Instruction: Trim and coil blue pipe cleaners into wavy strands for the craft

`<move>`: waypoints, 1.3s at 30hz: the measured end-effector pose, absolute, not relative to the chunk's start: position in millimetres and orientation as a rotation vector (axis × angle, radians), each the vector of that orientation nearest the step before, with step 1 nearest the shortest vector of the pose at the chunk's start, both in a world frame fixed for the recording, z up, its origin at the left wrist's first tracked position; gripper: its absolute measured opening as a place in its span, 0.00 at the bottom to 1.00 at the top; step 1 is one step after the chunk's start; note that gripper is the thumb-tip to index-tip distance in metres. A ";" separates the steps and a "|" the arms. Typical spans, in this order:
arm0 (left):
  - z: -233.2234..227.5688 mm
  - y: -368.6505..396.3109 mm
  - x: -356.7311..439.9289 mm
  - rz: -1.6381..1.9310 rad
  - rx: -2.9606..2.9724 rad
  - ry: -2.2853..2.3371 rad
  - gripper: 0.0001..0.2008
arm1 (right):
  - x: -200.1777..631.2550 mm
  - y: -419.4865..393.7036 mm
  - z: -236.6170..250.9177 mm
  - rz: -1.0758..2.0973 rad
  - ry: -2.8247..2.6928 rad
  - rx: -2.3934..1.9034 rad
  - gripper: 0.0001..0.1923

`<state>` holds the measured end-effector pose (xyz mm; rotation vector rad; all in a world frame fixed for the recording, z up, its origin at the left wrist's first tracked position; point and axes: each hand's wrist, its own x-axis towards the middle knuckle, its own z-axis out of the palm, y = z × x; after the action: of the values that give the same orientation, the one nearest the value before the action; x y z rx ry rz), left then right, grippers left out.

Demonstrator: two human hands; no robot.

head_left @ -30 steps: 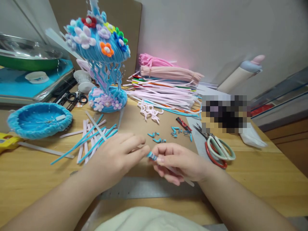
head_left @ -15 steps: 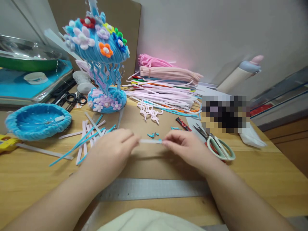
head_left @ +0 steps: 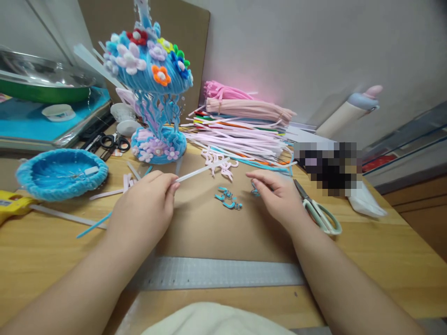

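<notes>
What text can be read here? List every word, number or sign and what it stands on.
None can be read.
Flat grey metal ruler: graduation marks show, digits too small to read.
Yellow tool at the left edge: a small dark mark, too blurred.
Pixelated patch: unreadable.

The left hand (head_left: 146, 204) pinches a thin stick (head_left: 202, 170) that slants up and away to its right. Right of the grip lie small curled pieces (head_left: 228, 200) (on the brown board (head_left: 206, 232)), then the right hand (head_left: 275, 197), then scissors (head_left: 319, 211). Behind stands a flowered ornament (head_left: 153, 88); nearer the person lies a ruler (head_left: 216, 273).
</notes>
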<state>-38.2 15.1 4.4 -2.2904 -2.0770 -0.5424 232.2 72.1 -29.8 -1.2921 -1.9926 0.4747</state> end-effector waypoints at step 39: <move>-19.7 -6.0 2.0 -0.930 -2.934 -2.170 0.17 | 182.6 15.7 -15.7 2.044 -1.166 -1.147 0.14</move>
<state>2.0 -6.0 -19.7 -2.9340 -2.1703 -0.9302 182.6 15.7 -15.7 -1.1467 -1.1657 2.0438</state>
